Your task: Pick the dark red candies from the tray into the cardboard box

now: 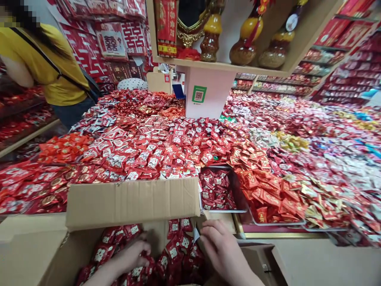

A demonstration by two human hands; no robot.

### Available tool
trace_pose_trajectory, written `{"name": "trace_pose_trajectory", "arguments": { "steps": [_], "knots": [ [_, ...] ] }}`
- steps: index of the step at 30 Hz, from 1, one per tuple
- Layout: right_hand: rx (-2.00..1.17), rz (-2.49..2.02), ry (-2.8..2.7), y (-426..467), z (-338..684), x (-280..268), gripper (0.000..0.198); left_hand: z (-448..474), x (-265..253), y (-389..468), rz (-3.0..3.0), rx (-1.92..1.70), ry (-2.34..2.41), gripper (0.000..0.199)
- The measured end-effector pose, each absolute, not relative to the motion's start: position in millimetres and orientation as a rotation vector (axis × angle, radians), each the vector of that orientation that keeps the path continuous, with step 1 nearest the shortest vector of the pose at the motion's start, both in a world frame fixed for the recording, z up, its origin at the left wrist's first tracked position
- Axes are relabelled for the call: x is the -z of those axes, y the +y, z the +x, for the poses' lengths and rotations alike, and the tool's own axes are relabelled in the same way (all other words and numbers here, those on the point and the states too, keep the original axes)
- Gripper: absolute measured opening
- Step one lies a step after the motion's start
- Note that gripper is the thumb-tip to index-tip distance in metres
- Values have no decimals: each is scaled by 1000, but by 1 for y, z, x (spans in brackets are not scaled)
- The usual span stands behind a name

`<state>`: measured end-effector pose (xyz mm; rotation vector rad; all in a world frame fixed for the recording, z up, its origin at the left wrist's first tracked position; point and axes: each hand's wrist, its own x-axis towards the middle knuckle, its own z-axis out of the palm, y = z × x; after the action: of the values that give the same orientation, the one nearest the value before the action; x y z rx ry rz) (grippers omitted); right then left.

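the left hand (132, 254) sits down inside the open cardboard box (131, 204) at about 6 o'clock in the view, fingers curled down into the heap of dark red candy packets (175, 254) that fills the box; whether it has closed on any of them cannot be told, since the fingertips are buried. the right hand (223, 250) lies at about 5 o'clock, palm down, fingers loosely together and slightly bent, resting on the box's right edge just beside the packets, holding nothing that shows. a raised box flap stands at 12 o'clock from both hands, between them and the counter.

past the flap, at 1 o'clock from the right hand, a metal tray (235, 209) holds more of the same dark red packets. the counter is heaped with wrapped sweets (154, 147), mostly red, with gold and mixed colours toward 3 o'clock. a pink pillar (205, 99) with a green qr sign rises at 12 o'clock, under a shelf of amber gourd-shaped bottles (247, 39). a person in a yellow shirt (38, 63) stands at 10 o'clock.
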<state>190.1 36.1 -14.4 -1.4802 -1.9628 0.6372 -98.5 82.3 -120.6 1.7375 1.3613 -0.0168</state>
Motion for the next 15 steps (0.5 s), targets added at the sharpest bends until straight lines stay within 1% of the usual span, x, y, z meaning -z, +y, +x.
{"name": "trace_pose_trajectory", "arguments": {
  "steps": [5, 8, 10, 13, 14, 15],
  "knots": [
    [-750, -1350, -2070, 35, 176, 12, 19, -106, 95, 83, 1702, -266, 1382, 7],
    [-1011, -1284, -1978, 30, 163, 18, 20, -103, 73, 81, 1578, -469, 1406, 9],
    [-1256, -1284, -1765, 27, 152, 26, 29, -93, 59, 75, 1445, -590, 1422, 8],
    [-1636, -1219, -1308, 25, 136, 35, 55, -66, 45, 59, 1162, -737, 1386, 15],
    [-1726, -1150, -1193, 24, 133, 37, 60, -55, 42, 54, 1053, -776, 1362, 18],
    [-1785, -1067, -1125, 24, 131, 37, 61, -45, 39, 48, 956, -809, 1336, 20]
  ]
}}
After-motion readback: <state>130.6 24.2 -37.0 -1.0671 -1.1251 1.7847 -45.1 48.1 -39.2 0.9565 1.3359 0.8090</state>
